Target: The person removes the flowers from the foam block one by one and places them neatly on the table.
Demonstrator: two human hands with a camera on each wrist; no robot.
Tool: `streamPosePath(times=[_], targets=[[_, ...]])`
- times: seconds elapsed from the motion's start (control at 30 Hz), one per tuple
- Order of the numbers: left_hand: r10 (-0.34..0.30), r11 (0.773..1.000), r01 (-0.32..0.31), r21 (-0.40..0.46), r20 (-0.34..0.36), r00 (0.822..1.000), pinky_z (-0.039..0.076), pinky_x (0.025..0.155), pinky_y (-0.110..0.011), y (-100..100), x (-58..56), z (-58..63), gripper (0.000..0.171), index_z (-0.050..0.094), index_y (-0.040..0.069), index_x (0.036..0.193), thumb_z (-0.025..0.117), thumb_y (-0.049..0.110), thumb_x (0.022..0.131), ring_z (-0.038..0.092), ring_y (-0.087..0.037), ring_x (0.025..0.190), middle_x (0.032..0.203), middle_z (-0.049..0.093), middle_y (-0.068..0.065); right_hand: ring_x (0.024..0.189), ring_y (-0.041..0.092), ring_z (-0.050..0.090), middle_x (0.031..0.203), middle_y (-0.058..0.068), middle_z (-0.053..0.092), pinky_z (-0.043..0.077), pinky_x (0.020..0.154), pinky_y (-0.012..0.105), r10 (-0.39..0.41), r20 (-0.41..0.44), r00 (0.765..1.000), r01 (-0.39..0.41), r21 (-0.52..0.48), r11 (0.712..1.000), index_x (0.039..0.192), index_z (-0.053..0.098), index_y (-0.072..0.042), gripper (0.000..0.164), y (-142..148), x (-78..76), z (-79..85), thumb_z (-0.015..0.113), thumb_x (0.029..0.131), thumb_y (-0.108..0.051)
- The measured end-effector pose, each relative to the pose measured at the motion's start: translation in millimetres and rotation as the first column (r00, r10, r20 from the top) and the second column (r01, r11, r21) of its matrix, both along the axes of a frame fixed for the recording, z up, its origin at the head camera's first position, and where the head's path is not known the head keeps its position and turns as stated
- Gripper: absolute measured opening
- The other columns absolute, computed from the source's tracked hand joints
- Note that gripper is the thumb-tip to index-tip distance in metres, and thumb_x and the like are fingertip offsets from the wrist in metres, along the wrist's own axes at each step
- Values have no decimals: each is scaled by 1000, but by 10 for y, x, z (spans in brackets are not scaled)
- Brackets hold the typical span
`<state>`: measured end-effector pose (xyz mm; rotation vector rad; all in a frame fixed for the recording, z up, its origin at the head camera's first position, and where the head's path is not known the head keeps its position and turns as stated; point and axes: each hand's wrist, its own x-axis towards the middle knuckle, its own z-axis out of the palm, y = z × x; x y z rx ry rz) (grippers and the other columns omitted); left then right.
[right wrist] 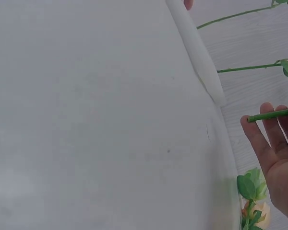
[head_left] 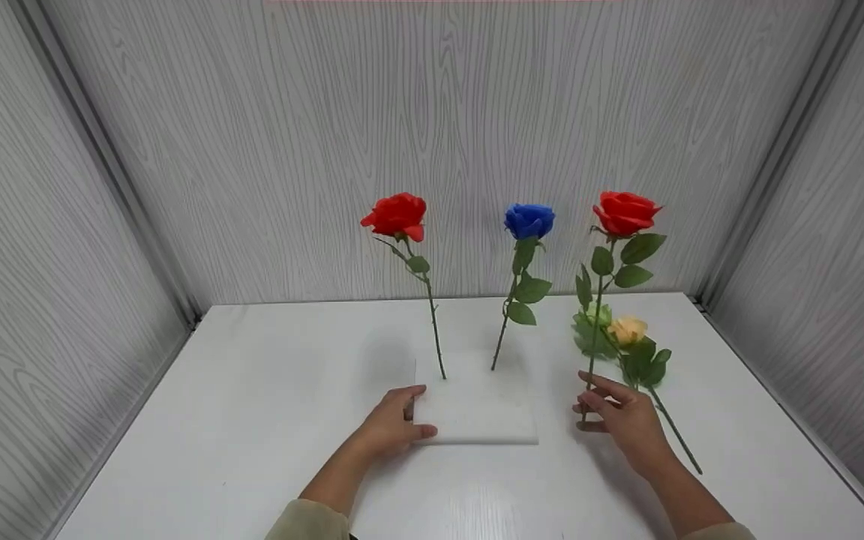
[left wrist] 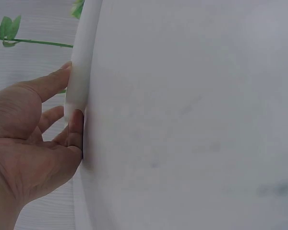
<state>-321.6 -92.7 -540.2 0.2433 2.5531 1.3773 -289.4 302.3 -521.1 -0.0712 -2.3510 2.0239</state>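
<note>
as fingers (head_left: 607, 385) pinch rose (head_left: 627, 214), green bloom (head_left: 604, 314) behind

A red rose (head_left: 602, 260) held nearly upright beside a flat white block (head_left: 477, 421).
From here I see the right hand (head_left: 625, 420) pinching its lower green stem; the left hand (head_left: 393, 424) grips the block's left edge, while another red rose (head_left: 418, 264) and a blue rose (head_left: 532, 289) stand in it, leaning apart.

Five flowers (head_left: 397, 216) (head_left: 627, 214) (head_left: 529, 221) (head_left: 628, 330) (head_left: 601, 314) (two red, one blue, one peach, one pale green), one white block (head_left: 477, 412), two hands (head_left: 393, 424) (head_left: 627, 421)
</note>
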Motion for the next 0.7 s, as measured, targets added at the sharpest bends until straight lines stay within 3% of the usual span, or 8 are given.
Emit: streamPosePath(times=[0.37,0.7], targets=[[15,999,-15,-28,2,1000,45,117,-55,13,-9,-16,83,49,11,162,90,23,90,54,-29,124,158,50,-19,94,14,81,109,4,78,67,84,37,8,43,999,-12,104,994,154,60,-5,53,292,40,6,74,104,-14],[13,1000,-13,-2,3,1000,43,120,-55,13,-2,4,82,49,11,162,90,22,91,54,-30,126,162,47,-22,96,13,77,109,2,75,68,81,38,10,111,994,-32,202,979,153,61,-4,50,466,99,6,73,105,-14]])
